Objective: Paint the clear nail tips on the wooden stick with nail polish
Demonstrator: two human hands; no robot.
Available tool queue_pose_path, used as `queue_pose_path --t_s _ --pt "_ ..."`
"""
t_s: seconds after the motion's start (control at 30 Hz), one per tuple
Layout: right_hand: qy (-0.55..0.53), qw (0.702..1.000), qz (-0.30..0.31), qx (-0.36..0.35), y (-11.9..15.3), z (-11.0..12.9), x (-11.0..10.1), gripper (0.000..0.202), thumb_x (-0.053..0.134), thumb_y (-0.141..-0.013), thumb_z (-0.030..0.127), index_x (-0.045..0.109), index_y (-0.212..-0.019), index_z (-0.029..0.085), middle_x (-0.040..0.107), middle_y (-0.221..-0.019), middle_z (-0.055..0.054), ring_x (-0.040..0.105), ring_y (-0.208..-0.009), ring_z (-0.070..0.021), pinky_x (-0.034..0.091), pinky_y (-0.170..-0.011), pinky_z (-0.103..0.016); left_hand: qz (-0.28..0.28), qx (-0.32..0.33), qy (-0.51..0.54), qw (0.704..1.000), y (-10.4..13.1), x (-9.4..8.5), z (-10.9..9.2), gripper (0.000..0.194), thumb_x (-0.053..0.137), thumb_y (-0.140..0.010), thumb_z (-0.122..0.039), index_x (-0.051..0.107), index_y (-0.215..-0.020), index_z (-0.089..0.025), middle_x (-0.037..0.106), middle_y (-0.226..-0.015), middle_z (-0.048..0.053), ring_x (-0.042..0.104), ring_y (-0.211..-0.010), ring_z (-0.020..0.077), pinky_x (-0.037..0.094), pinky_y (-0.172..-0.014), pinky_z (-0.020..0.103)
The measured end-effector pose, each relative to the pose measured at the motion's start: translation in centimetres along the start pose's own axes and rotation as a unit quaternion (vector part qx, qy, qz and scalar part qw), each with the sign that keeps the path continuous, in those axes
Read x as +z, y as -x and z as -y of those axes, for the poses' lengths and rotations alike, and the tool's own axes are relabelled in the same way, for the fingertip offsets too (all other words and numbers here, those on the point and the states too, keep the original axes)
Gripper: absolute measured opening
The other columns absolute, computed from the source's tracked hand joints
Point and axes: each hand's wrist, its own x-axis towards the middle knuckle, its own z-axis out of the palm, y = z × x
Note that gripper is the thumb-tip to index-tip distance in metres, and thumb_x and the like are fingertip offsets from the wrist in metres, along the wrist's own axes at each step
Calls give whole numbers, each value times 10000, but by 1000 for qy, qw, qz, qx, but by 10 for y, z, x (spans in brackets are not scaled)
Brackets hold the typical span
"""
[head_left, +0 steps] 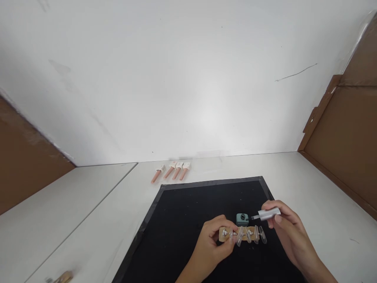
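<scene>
My left hand (214, 240) grips the left end of a wooden nail tip stand (223, 234), fingers closed around it. Several clear false nails (248, 234) stick out from the stand at differing angles. In my right hand (287, 226) is a nail polish brush (266, 214), held by its silver cap between thumb and fingers. Its dark bristle end points left, close beside the neck of a teal nail polish bottle (242, 219). That bottle stands uncapped on the black mat, just behind the nail stand. Whether the bristles touch the bottle, I cannot tell.
A black mat (182, 220) with grey edging lies on the white table (123, 224). Several pink-handled bottles (177, 171) lie behind it, near the white wall (176, 78). Brown cardboard panels (347, 129) rise at both sides. A small tan object (65, 276) shows at bottom left.
</scene>
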Motion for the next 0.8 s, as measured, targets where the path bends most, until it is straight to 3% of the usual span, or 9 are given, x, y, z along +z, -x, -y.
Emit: queue_pose_path --t_s 0.23,0.53,0.8 --pt "0 998 47 -31 0 -8 3 166 688 -769 405 653 -693 261 481 -667 7 475 -641 -155 424 -541 -205 -11 26 -65 997 -1 -1 -1 141 543 -656 -136 683 -661 -119 495 -529 -6 441 -433 89 327 -431 194" --pt "27 997 77 -8 1 -8 1 136 676 -781 413 676 -776 277 493 -726 9 474 -629 -136 427 -553 -195 -19 55 -105 993 0 4 4 164 525 -671 -131 688 -670 -117 510 -511 2 465 -425 100 345 -431 201" --pt "74 991 115 -13 2 -4 3 230 589 -834 465 681 -823 255 495 -727 1 485 -624 -145 439 -574 -230 -12 57 -127 990 1 5 6 160 528 -662 -116 681 -691 -150 545 -530 1 491 -448 105 363 -450 202"
